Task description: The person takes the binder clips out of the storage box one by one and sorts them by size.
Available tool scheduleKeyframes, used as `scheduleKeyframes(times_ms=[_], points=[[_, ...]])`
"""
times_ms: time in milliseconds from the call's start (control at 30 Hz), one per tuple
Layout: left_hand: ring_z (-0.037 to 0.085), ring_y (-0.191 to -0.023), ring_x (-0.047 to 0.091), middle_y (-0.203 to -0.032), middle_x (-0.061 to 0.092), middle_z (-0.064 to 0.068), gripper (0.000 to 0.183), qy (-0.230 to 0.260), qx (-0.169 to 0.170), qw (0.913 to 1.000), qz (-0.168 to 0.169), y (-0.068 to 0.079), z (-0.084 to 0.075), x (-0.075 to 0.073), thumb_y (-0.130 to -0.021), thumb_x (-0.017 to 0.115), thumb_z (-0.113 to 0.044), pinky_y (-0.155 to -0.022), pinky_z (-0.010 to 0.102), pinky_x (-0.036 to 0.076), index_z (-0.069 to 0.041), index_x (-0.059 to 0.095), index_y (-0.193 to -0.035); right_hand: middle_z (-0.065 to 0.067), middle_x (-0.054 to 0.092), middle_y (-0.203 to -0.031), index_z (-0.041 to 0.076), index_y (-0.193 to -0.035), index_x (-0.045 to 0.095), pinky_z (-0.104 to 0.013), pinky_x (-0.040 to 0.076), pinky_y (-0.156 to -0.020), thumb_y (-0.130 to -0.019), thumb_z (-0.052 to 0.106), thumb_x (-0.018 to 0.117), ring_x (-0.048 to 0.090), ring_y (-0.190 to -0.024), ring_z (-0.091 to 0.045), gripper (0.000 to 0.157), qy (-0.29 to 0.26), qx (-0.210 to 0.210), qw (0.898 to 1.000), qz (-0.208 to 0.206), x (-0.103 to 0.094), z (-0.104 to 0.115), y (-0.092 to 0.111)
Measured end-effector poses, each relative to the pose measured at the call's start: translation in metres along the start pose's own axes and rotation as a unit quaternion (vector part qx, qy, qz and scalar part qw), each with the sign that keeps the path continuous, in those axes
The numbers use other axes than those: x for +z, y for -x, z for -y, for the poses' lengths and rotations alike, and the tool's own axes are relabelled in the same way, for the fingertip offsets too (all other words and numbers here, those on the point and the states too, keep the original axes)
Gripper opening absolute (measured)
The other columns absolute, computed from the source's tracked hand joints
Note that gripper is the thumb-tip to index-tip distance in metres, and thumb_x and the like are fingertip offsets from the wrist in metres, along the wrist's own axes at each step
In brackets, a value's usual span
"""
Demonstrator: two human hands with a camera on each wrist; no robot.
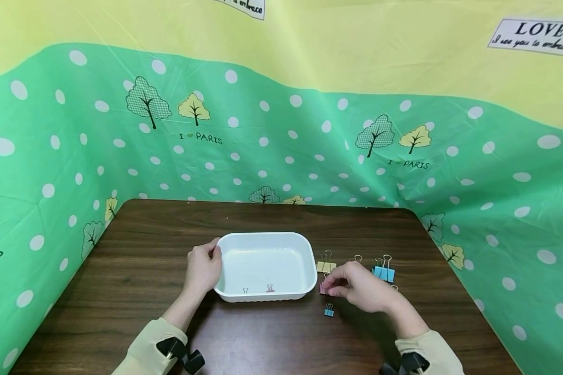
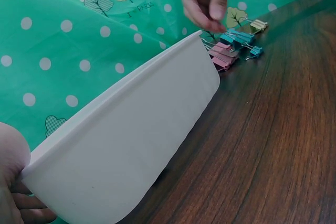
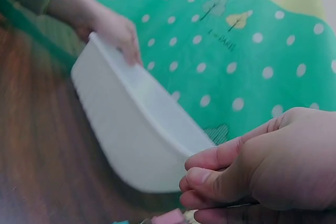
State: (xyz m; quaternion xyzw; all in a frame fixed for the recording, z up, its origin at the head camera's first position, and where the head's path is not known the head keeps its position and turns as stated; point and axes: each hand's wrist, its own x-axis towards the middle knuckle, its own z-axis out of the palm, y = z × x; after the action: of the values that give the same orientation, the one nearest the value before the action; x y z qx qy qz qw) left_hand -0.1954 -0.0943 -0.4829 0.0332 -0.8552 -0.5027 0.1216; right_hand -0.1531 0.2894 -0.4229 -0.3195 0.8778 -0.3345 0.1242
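Observation:
A white plastic basin (image 1: 265, 299) stands on the wooden table, with two small binder clips, one of them pink (image 1: 270, 288), by its near inner wall. My left hand (image 1: 204, 266) grips the basin's left end. To the right of the basin, my right hand (image 1: 361, 285) is bent over a pink binder clip (image 1: 322, 288), thumb and fingertips close together. In the left wrist view those fingers hover above the pink clip (image 2: 223, 56); whether they pinch anything is hidden. A yellow binder clip (image 1: 326, 267) lies behind that hand, a small blue binder clip (image 1: 329, 311) in front.
Larger blue binder clips (image 1: 383, 273) sit beyond the right hand, and more clips are partly hidden behind it. A green and yellow patterned cloth (image 1: 262, 135) hangs around the back and sides of the dark table (image 1: 262, 344).

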Motion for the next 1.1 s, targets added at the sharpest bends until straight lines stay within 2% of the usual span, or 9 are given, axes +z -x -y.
scheduleKeyframes(times_ms=[133,300,433,600,767,900,1100], points=[[0.034,-0.121,0.065,-0.128,0.069,0.026,0.038,-0.002,0.001,1.0000,-0.002,0.000,0.000,0.000,-0.105,0.054,-0.009,-0.095,0.052,0.056,0.007,0.067,-0.136,0.007,0.076,-0.088,0.013,-0.100,0.080,-0.034,0.060,-0.071,-0.097,-0.002,0.073,0.071,-0.078,-0.015,0.017,-0.035,-0.016,0.999,-0.003,-0.008,0.012,-0.009],[0.034,-0.123,0.064,-0.130,0.068,0.026,0.038,-0.007,-0.002,1.0000,-0.002,0.000,0.001,0.000,-0.105,0.054,-0.009,-0.097,0.053,0.055,0.006,0.067,-0.137,0.002,0.075,-0.091,0.009,-0.104,0.080,-0.034,0.060,-0.067,-0.097,-0.004,0.073,0.070,-0.073,-0.013,0.016,-0.038,-0.022,0.999,-0.007,-0.013,0.027,-0.025],[0.034,-0.124,0.063,-0.131,0.067,0.026,0.038,-0.009,-0.005,0.9999,0.000,0.000,0.002,0.001,-0.106,0.053,-0.010,-0.098,0.053,0.054,0.006,0.067,-0.137,0.003,0.075,-0.095,0.012,-0.105,0.080,-0.032,0.060,-0.072,-0.098,-0.002,0.072,0.070,-0.074,-0.011,0.017,-0.030,-0.034,0.999,-0.012,-0.011,0.035,-0.039],[0.035,-0.125,0.063,-0.131,0.067,0.026,0.038,-0.008,-0.004,1.0000,0.002,-0.001,0.002,0.000,-0.106,0.053,-0.010,-0.098,0.053,0.054,0.006,0.066,-0.138,0.004,0.076,-0.101,0.012,-0.107,0.081,-0.035,0.058,-0.084,-0.099,0.001,0.073,0.069,-0.089,-0.010,0.016,-0.011,-0.063,0.997,-0.039,-0.002,0.041,-0.056],[0.035,-0.124,0.063,-0.130,0.068,0.026,0.038,-0.009,-0.002,1.0000,0.001,-0.002,0.002,-0.001,-0.105,0.053,-0.009,-0.097,0.054,0.054,0.006,0.067,-0.137,0.003,0.077,-0.101,0.012,-0.107,0.081,-0.034,0.058,-0.087,-0.099,0.004,0.075,0.068,-0.093,-0.010,0.014,-0.001,-0.047,0.998,-0.051,0.010,0.049,-0.075],[0.034,-0.123,0.064,-0.129,0.069,0.025,0.037,-0.009,0.000,1.0000,0.000,-0.003,0.002,0.000,-0.105,0.054,-0.010,-0.097,0.052,0.055,0.006,0.067,-0.137,0.003,0.076,-0.098,0.009,-0.107,0.081,-0.032,0.057,-0.085,-0.099,0.004,0.074,0.066,-0.091,-0.010,0.011,0.005,-0.036,0.998,-0.046,0.019,0.053,-0.091],[0.034,-0.122,0.065,-0.128,0.069,0.026,0.037,-0.008,0.003,1.0000,-0.002,-0.002,0.002,0.001,-0.105,0.055,-0.010,-0.096,0.052,0.055,0.006,0.068,-0.136,0.002,0.076,-0.094,0.000,-0.104,0.081,-0.030,0.056,-0.080,-0.097,-0.001,0.074,0.066,-0.086,-0.009,0.009,0.017,-0.029,0.999,-0.012,0.034,0.050,-0.110]])
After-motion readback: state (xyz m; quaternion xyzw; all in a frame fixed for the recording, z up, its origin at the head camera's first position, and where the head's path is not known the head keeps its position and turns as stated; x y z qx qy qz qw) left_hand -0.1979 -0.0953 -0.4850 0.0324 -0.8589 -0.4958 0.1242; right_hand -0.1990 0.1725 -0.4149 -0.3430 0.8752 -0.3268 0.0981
